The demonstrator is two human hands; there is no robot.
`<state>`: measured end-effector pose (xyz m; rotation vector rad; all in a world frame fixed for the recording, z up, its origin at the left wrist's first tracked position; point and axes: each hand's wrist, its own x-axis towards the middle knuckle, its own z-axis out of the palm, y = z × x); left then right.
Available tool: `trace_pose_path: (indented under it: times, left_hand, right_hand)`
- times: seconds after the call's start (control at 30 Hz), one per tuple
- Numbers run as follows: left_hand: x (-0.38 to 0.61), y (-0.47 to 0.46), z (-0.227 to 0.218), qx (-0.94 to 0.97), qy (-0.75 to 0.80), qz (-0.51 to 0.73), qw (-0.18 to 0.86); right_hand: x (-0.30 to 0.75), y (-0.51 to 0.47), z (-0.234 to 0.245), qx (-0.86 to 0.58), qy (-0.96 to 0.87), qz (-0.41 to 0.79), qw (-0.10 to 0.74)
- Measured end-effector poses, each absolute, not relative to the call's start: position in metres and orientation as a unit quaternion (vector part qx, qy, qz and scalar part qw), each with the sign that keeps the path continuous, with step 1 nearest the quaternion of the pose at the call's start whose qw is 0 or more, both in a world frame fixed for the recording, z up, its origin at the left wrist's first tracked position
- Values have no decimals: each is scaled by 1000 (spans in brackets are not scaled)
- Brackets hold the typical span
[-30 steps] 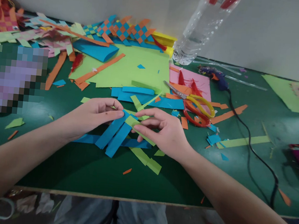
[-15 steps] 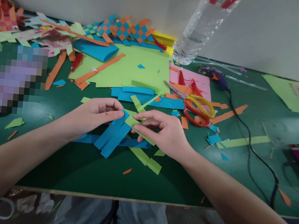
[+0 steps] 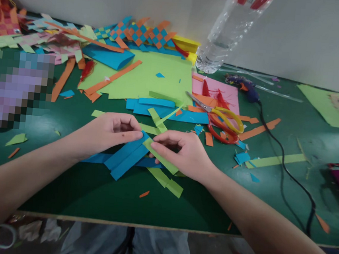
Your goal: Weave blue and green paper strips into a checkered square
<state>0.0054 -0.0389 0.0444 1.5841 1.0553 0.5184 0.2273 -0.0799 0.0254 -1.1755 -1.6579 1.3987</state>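
Observation:
Between thumb and fingers, my left hand (image 3: 118,132) pinches the upper end of the blue paper strips (image 3: 127,157), which lie side by side and slant down to the left. My right hand (image 3: 182,152) is closed on a green paper strip (image 3: 164,158) that crosses the blue ones at their top and slants down to the right. Its other fingertips are partly hidden behind the paper. Beneath both hands, another blue strip (image 3: 94,157) and a folded green strip (image 3: 174,188) rest on the table.
Scissors (image 3: 224,122) with yellow and red handles lie right of my hands. Behind are green sheets (image 3: 150,73), woven paper fish (image 3: 139,34) and a water bottle (image 3: 226,36). A glue gun (image 3: 247,90) trails a black cord (image 3: 283,156). Paper scraps dot the green table (image 3: 197,209).
My right hand has moved slightly down, and the green strip now lies closer against the blue strips. The blue strips have shifted a little left and sit closer together.

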Motion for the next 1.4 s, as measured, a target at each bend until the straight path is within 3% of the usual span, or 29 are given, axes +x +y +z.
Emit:
trace_pose_path:
  times: [1.4]
  left_hand:
    - [0,-36,34,755,387,183,497]
  right_hand:
    - [230,-79,24,-420,-660,537,317]
